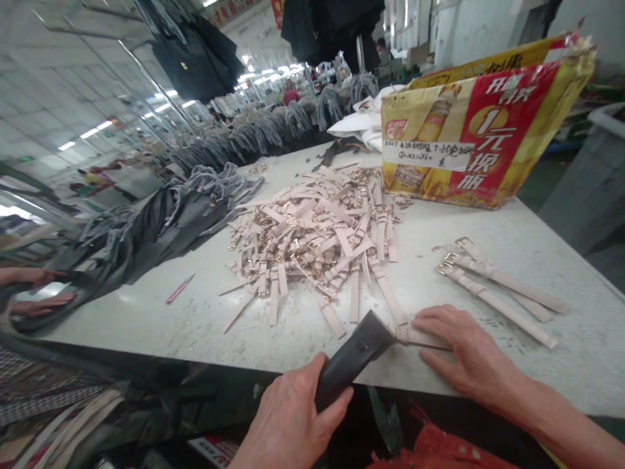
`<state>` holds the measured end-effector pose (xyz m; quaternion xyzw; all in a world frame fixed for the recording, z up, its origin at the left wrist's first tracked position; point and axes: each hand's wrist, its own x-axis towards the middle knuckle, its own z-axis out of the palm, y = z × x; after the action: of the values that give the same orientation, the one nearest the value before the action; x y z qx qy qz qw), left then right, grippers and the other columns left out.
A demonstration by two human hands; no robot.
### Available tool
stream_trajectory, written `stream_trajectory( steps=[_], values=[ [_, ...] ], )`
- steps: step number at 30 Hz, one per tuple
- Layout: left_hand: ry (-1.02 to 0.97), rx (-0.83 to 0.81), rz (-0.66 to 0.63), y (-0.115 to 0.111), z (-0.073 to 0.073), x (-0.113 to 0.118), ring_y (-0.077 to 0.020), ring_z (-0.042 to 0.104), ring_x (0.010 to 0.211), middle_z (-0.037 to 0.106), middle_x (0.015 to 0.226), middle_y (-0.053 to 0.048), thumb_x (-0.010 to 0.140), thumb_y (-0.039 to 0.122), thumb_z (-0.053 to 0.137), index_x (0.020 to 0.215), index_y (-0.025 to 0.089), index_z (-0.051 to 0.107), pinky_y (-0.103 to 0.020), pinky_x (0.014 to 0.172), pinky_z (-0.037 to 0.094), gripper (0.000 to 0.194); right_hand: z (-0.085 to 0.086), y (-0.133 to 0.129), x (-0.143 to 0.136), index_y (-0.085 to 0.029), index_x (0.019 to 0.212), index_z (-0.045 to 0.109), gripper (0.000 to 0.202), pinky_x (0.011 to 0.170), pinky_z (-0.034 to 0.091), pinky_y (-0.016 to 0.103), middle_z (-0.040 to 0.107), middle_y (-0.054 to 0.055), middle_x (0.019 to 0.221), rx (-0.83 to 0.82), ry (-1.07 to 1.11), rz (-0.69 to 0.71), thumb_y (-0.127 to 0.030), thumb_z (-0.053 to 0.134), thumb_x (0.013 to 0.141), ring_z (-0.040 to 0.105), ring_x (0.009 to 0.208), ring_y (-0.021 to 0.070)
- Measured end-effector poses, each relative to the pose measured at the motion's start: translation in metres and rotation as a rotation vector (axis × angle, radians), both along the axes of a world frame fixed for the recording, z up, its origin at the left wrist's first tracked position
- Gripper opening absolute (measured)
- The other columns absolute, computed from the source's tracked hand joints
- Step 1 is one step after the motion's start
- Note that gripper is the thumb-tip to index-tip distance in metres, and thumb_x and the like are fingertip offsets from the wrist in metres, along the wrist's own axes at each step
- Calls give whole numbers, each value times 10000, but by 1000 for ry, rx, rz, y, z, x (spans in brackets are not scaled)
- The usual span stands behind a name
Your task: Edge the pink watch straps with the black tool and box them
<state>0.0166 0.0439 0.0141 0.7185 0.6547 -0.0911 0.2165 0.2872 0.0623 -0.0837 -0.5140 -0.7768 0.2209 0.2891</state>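
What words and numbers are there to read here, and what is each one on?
"1元换瓶": big, on the yellow and red cardboard box.
"K007": handwritten on the white paper label stuck on that box; the rest is too blurred to read surely.
White characters above the big "1", and the small red logo: not clear enough.
Black writing on the box's back flap: too blurred.
Red banner at the top: too blurred.

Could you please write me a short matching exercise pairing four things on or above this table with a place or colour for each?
1. Dark tool
2. Cardboard box
3. Slim pink item
4. Most of the pale straps

A. Yellow and red
B. Heaped mid-table
C. In the left hand
D. Left of the heap

Pairs: 1-C, 2-A, 3-D, 4-B
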Motion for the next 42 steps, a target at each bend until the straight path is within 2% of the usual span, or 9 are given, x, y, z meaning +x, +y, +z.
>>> stream_trajectory(
  steps=[3,9,13,21,28,32,35,39,42],
  values=[
    [-3,-3,-48,3,4,6,-194,657,685,670,706,-2,840,421,475,818,233,555,-234,565,355,205,-7,1,-4,-203,1002,660,200,789,460,383,616,92,956,3,-6,27,-194,543,839,560,898,231],
    [18,41,-121,10,3,27,-244,677,777,698,784,-19,855,429,461,902,245,571,-282,622,406,220,1,2,-8,-217,886,665,147,722,425,345,578,59,835,-78,-4,37,-184,525,858,526,824,210],
    [-10,67,-145,12,0,36,-249,674,796,697,808,-30,855,429,462,957,241,566,-297,649,430,238,0,2,-8,-224,892,651,134,723,415,345,568,53,831,-87,-1,13,-197,523,863,518,831,213],
    [66,13,-132,-5,1,23,-267,679,794,708,801,-26,839,433,482,913,251,575,-309,652,427,217,-2,1,-9,-191,864,618,101,733,412,351,560,64,850,-45,4,2,-157,543,805,502,833,215],
    [-8,82,-128,1,-11,42,-243,671,767,699,793,-30,858,445,459,917,243,568,-286,629,398,237,0,1,-10,-179,839,589,102,733,410,357,553,65,835,-57,-38,-39,-133,519,782,495,832,226],
    [-18,96,-82,8,-10,33,-233,654,722,679,744,-29,836,458,483,888,239,566,-277,608,385,239,-2,3,-11,-201,849,619,106,736,411,341,571,52,825,-50,-8,-42,-230,518,858,514,824,212],
    [11,106,-22,9,-7,19,-213,632,681,658,713,-29,834,459,482,868,225,563,-264,599,377,250,-3,5,-10,-205,802,621,148,715,408,324,577,44,786,-34,-11,-50,-214,494,878,523,797,201],
    [33,87,51,2,-1,2,-186,612,653,638,696,-20,830,453,485,840,215,558,-246,600,373,249,-1,1,-11,-202,774,616,179,690,394,316,578,48,784,45,-64,-28,-197,478,887,514,772,194],
    [23,67,60,-7,2,-5,-184,609,668,640,713,-18,825,471,484,878,217,566,-237,596,371,271,-1,-6,-11,-192,780,629,239,691,386,322,572,57,780,140,-116,1,-179,430,910,506,765,193]
  ],
)
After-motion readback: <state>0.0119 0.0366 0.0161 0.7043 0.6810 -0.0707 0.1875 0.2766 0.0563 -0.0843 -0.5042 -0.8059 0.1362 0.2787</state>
